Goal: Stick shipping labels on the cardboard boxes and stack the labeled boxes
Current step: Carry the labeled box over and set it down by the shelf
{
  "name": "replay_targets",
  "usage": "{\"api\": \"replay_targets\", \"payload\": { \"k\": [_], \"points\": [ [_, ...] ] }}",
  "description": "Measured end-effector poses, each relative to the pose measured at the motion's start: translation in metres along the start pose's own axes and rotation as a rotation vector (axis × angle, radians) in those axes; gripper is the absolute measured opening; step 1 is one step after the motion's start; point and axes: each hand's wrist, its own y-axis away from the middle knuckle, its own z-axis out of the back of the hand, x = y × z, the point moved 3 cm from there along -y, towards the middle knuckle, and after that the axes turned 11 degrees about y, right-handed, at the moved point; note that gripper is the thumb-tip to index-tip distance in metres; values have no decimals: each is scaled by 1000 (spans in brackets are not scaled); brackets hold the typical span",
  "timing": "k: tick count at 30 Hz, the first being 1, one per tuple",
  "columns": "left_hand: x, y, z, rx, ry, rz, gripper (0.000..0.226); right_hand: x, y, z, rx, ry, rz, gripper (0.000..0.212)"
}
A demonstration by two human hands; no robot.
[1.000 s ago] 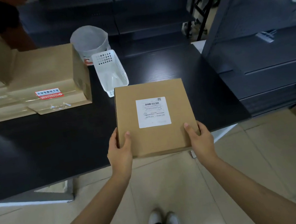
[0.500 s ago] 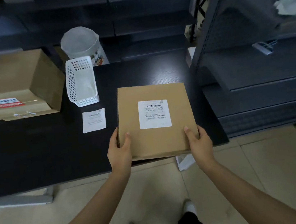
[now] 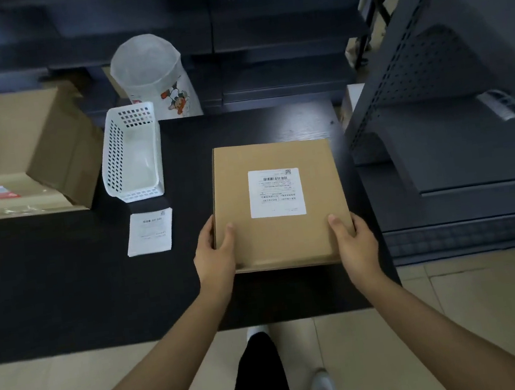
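Now the left hand (image 3: 213,256) and the right hand (image 3: 355,240) each grip a near corner of the labeled box (image 3: 278,205), thumbs on top, over the table (image 3: 65,285). It looks ready to stack; spare labels (image 3: 150,231) wait at nine o'clock

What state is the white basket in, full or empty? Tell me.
Empty as far as visible: the white basket stands upright on the table, and its bare floor shows, nothing inside.

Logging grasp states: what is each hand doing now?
Left hand: grips the box at its left edge.
Right hand: grips its right edge.
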Motion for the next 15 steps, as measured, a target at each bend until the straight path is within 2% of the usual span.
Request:
{"api": "replay_targets", "payload": {
  "k": [10,15],
  "points": [
    [-42,-101,-39,41,-23,2,47,51,-79,-39,-60,-39,-25,49],
    [-47,-144,-66,8,-25,28,50,69,-133,-54,-29,-13,-39,49]
  ]
}}
